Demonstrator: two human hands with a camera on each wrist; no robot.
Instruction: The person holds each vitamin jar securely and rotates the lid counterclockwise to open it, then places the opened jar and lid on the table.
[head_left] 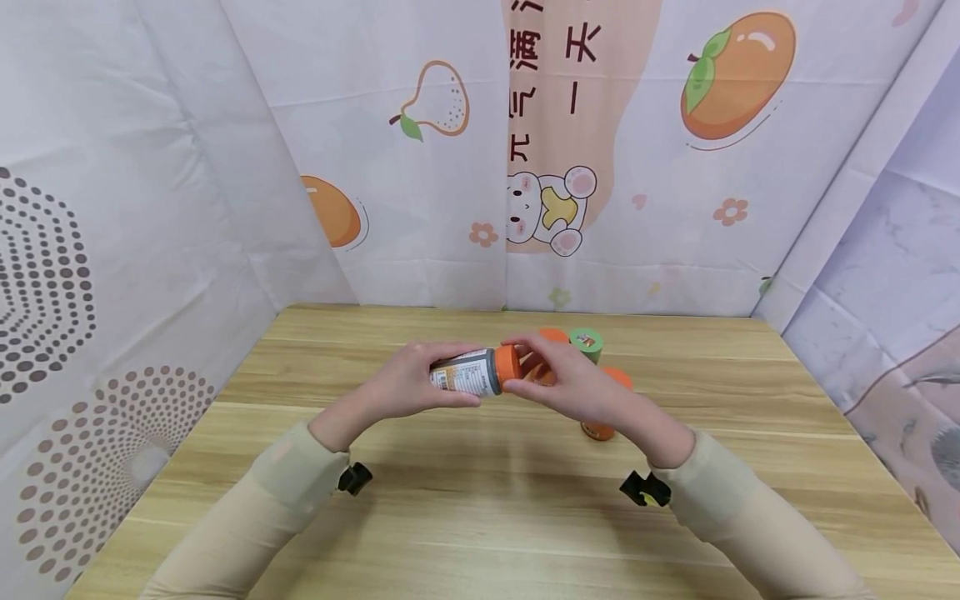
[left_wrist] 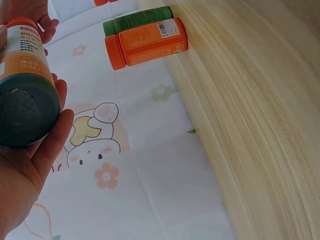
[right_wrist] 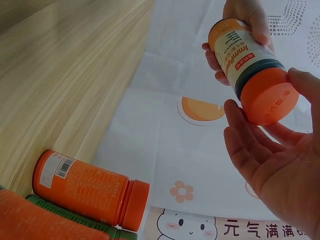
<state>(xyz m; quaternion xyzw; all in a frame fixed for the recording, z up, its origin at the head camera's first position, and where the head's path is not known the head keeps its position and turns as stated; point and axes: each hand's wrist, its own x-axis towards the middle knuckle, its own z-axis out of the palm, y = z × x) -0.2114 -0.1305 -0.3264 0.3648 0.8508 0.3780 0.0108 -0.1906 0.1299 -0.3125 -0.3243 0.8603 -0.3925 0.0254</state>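
Observation:
A supplement bottle (head_left: 463, 375) with a white and orange label is held tilted on its side above the table. My left hand (head_left: 401, 385) grips its body, fingers over the top and thumb below. The dark base of the bottle (left_wrist: 25, 112) faces the left wrist camera. At the other end, my right hand (head_left: 577, 385) pinches the orange cap (head_left: 507, 364) between thumb and fingertips. In the right wrist view the cap (right_wrist: 270, 97) sits on the bottle, above a dark band, and the right palm is turned toward it.
Behind the right hand stand an orange bottle (head_left: 552, 335) and a green bottle (head_left: 586, 342). Another orange bottle (head_left: 598, 430) stands closer, partly hidden by the right wrist. The wooden table (head_left: 465, 517) ends at a printed curtain (head_left: 450, 279) at the back.

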